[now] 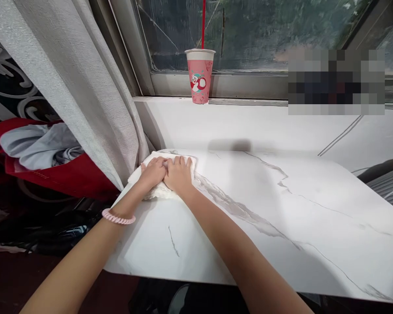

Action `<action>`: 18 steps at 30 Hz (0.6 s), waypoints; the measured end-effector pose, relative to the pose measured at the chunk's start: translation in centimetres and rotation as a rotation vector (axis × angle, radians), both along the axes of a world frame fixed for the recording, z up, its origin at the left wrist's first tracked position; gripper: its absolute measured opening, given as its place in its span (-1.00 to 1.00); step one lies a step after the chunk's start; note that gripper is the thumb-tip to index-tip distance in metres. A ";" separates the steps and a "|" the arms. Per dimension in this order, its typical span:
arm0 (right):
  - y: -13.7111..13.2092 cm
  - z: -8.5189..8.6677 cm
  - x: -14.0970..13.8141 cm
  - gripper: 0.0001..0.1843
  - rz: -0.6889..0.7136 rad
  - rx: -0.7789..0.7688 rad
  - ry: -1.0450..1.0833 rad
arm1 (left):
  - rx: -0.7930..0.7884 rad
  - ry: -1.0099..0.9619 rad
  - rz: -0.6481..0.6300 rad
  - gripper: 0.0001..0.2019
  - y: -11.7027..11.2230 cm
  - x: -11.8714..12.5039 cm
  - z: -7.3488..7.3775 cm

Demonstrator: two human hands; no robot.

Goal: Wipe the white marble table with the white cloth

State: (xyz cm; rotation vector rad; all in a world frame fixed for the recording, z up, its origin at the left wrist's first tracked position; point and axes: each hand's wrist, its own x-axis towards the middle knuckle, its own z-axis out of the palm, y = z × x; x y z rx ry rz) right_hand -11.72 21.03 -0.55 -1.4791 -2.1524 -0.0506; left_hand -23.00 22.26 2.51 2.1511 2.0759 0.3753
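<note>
A white cloth (159,191) lies bunched on the left back corner of the white marble-patterned table (249,196). My left hand (153,171) presses down on the cloth, its fingers bent together over it. Touching it on the right, my right hand (179,174) also grips the cloth from above, fingers curled down onto the fabric. Both palms are hidden. Around my left wrist is a pink coiled band (118,217).
A pink paper cup (201,80) with a red straw stands on the window ledge behind the table. Close by on the left hangs a grey curtain (94,69). Beyond it is a red bag (62,176) holding grey clothes. A ridged grey object (391,192) sits at the right edge.
</note>
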 end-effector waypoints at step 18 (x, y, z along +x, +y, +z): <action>9.6 -0.2 -1.1 -0.66 -0.051 -0.012 0.048 | 0.156 0.017 -0.074 -0.57 10.1 -2.0 -2.2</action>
